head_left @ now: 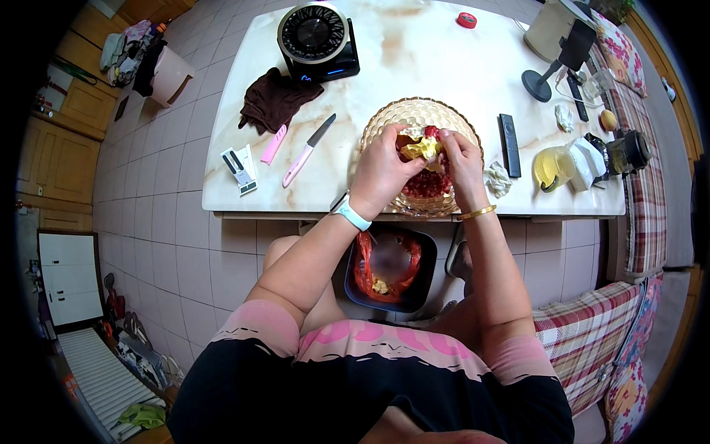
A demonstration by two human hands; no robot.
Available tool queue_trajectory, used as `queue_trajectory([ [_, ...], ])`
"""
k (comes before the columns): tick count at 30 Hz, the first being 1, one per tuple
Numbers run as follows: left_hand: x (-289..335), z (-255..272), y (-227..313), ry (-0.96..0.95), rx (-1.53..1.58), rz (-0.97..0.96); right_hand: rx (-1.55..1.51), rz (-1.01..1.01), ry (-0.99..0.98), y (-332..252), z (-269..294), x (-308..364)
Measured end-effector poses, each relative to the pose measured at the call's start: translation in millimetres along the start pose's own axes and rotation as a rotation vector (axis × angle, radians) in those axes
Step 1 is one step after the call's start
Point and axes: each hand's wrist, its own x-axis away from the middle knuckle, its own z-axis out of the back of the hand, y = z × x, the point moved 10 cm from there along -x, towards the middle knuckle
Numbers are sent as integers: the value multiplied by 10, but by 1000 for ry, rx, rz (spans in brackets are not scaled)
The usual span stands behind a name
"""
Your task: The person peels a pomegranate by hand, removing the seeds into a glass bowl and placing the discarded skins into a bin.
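Observation:
Both my hands hold a piece of pomegranate [420, 148] with yellow inner skin and a few red seeds showing. My left hand [379, 172] wraps its left side, fingers curled round it. On the other side, the fingers of my right hand [464, 163] pinch at its edge, close to a red cluster. Beneath them is a golden scalloped plate [386, 111], where loose red pomegranate seeds [425, 186] lie in a heap. Left of the plate, a knife [309, 150] with a pink handle rests beside its pink sheath [274, 143].
Below the table edge stands a dark bin [427, 285] lined with a red bag, peel inside. A small fan [316, 37] and brown cloth [272, 102] are at back left. Rightward lie a black remote [509, 145], crumpled tissue [498, 179], a phone stand [537, 86] and a glass mug [553, 167].

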Motion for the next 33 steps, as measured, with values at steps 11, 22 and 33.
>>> queue_trajectory([
  [11,17,15,32,10,-16,5,227,210,62,-84,57,-8],
  [22,23,25,41,4,14,26,280,79,-5,-119,9,35],
  [33,19,-4,-20,-17,21,36,260,285,49,-88,71,-2],
])
